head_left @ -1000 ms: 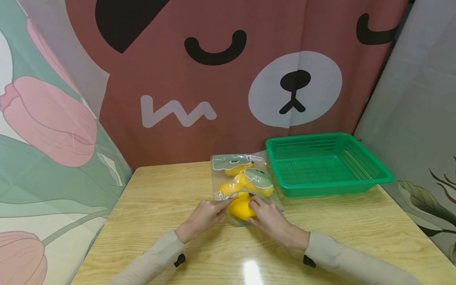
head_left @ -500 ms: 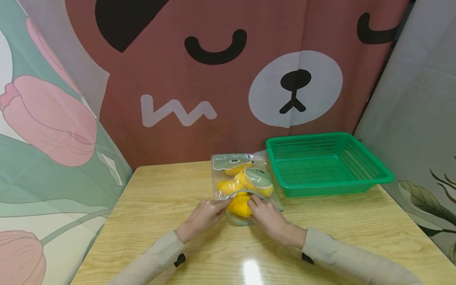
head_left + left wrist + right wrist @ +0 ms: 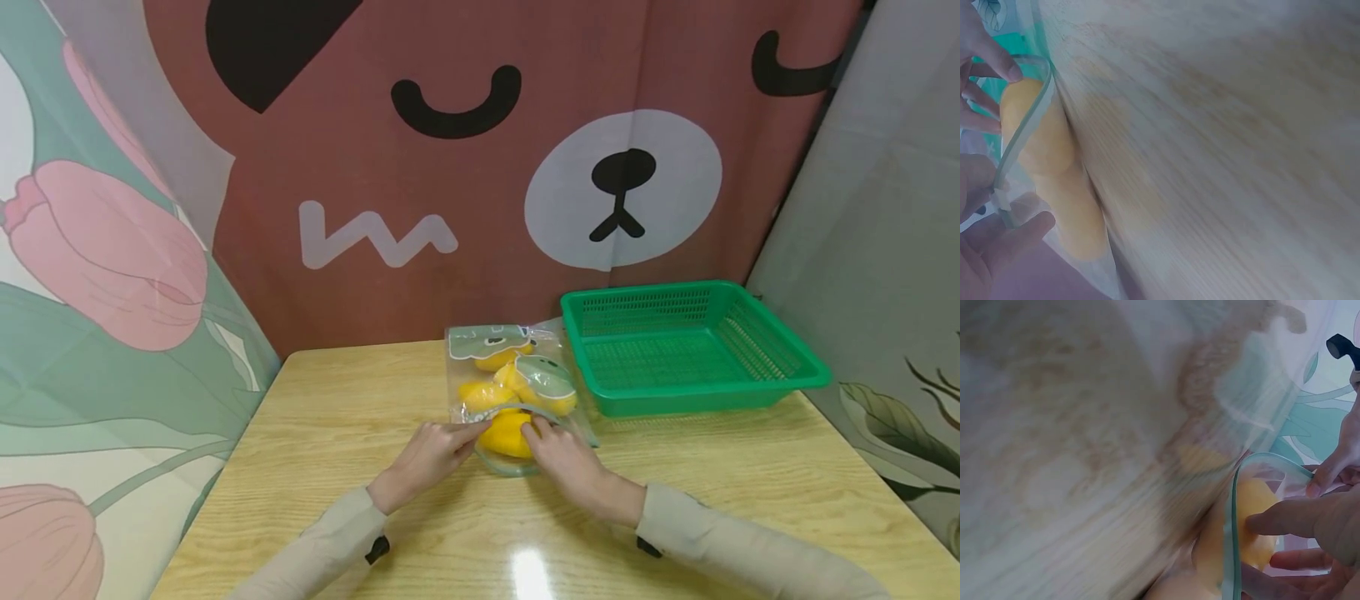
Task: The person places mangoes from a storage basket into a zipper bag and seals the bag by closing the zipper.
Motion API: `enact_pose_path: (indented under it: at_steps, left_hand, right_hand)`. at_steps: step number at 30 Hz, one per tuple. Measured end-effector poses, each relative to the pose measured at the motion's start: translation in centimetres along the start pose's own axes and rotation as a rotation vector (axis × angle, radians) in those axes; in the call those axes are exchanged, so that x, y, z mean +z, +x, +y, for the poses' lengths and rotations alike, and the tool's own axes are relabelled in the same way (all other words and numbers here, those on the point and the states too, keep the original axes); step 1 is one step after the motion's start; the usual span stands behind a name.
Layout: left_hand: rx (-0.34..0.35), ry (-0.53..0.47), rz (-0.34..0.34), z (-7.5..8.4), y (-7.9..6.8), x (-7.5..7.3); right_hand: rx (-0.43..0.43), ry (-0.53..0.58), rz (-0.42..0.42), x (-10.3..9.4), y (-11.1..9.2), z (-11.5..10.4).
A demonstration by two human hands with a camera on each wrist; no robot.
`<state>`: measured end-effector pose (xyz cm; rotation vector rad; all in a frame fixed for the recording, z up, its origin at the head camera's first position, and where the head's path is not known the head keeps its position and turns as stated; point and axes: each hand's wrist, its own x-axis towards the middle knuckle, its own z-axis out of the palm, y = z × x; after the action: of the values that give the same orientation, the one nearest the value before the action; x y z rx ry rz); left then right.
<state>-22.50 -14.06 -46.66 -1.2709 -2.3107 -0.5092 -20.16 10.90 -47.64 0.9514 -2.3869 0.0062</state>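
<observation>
A clear zip bag (image 3: 459, 372) with green printed patches lies flat on the table, its green-edged mouth facing me and spread wide. Several yellow pieces (image 3: 487, 396), smooth and fruit-like, are inside it. Just within the mouth sits another rounded yellow fruit (image 3: 504, 435); its exact kind cannot be told. My left hand (image 3: 435, 454) pinches the left side of the bag's rim, as the left wrist view shows. From the right, my right hand (image 3: 570, 467) holds the fruit at the mouth, thumb and fingers against it (image 3: 1254, 500). Part of the fruit is hidden by that hand.
A green perforated basket (image 3: 697, 400) stands on the table right of the bag, close beside it. Light wood tabletop (image 3: 352, 400) extends around the bag. A bear-print curtain (image 3: 337, 308) hangs directly behind the table's far edge.
The yellow fruit at the mouth has moved slightly farther into the bag, and my right hand has shifted a little left with it. My left hand stays on the rim.
</observation>
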Motion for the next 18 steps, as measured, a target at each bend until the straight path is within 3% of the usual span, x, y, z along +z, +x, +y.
enact_pose_path:
  at_steps: [12,18]
  left_hand:
    - [0.005,0.042,0.026,0.0,-0.4,-0.1]
    - [0.005,0.102,0.068,-0.2,-0.7,0.1]
  right_hand:
    - [-0.022,0.074,0.007,-1.3,0.4,-1.0]
    - [-0.074,0.126,0.023,-2.3,1.0,-1.2]
